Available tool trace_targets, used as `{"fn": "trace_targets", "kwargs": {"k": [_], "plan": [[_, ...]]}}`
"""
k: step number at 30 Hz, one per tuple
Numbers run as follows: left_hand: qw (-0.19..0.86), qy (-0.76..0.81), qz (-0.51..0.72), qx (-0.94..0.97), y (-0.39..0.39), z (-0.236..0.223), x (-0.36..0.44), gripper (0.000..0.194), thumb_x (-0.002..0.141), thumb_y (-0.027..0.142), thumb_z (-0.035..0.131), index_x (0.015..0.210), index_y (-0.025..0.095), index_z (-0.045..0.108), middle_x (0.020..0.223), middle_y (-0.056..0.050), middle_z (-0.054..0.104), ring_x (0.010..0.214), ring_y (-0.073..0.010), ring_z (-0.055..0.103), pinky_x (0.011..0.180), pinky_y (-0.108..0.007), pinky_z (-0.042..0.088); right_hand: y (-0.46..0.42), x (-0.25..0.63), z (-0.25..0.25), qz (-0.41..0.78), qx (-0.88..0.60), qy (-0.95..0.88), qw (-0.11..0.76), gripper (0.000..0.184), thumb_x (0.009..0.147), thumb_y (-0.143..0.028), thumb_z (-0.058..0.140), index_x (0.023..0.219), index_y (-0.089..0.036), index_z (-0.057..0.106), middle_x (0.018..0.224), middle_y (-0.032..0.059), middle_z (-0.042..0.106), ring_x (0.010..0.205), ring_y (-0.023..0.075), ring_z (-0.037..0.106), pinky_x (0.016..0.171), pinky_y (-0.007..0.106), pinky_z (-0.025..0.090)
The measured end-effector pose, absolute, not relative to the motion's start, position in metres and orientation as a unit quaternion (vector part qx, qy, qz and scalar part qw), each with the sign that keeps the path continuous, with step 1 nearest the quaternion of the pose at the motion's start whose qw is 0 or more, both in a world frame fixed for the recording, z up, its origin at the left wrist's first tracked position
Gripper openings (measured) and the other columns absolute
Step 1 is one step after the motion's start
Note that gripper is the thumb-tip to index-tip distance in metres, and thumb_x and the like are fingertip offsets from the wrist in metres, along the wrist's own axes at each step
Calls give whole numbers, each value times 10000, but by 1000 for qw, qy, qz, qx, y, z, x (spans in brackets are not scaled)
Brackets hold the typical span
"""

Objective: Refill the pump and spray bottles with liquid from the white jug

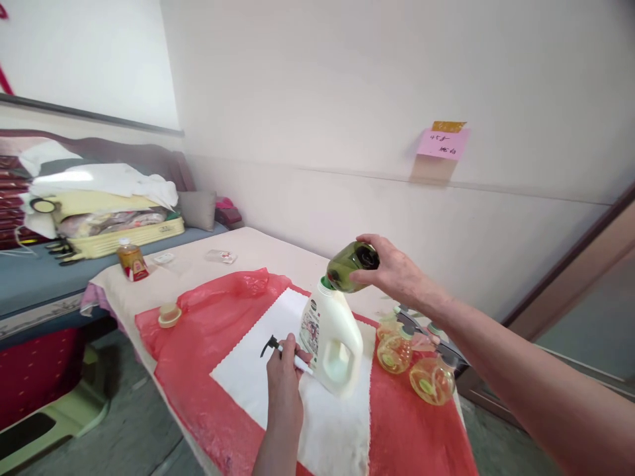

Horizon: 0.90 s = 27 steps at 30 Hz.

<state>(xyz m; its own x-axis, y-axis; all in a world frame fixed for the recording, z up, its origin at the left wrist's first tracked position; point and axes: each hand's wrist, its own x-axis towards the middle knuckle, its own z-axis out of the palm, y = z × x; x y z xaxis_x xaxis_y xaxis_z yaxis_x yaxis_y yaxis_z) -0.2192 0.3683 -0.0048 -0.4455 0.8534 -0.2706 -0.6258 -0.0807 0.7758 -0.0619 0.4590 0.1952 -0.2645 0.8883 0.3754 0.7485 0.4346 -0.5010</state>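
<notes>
My right hand [391,268] is closed around a clear green bottle [347,268], tipped with its neck down at the green-rimmed mouth of a white jug with a handle [337,337]. The jug stands slightly tilted on a white cloth [258,360]. In my left hand [285,377] is a pump head [272,343] with a black hooked spout and a white stem. Those left fingers are close to the jug's lower side; whether they touch it I cannot tell. Several round yellowish spray bottles [394,350] stand right of the jug, below my right forearm.
Red plastic sheeting [198,357] lies on the table [278,248]. A beige round lid [169,315], an amber drink bottle [131,260] and a clear packet [221,256] lie or stand leftward. Behind are a wall with a pink note [443,143] and a bed with an open yellow suitcase [124,238].
</notes>
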Motion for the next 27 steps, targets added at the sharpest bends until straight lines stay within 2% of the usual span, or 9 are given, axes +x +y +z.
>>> {"fn": "trace_targets", "kwargs": {"k": [7,21,27], "plan": [[525,433,725,110,372,-13,-223,450,653,578,767,690,182,557,525,-9,580,610,-185,606,645,-297,469,463,-81,206,106,-525,-778,328,590,710,-393,684,1266,-248,551,1344,93,520,1169,305,538,968,465,456],[523,433,723,127,372,-12,-221,382,692,514,748,717,181,563,579,-5,593,681,-197,631,679,-298,459,468,-84,197,120,-525,-753,379,600,722,-449,675,1276,-250,557,1365,95,526,1185,309,538,980,483,453],[510,437,728,134,371,-6,-221,389,735,534,719,727,178,563,608,-12,596,701,-189,626,667,-282,454,461,-70,185,154,-519,-733,411,766,679,-442,735,1365,-213,485,1267,121,606,1132,315,576,972,492,459]]}}
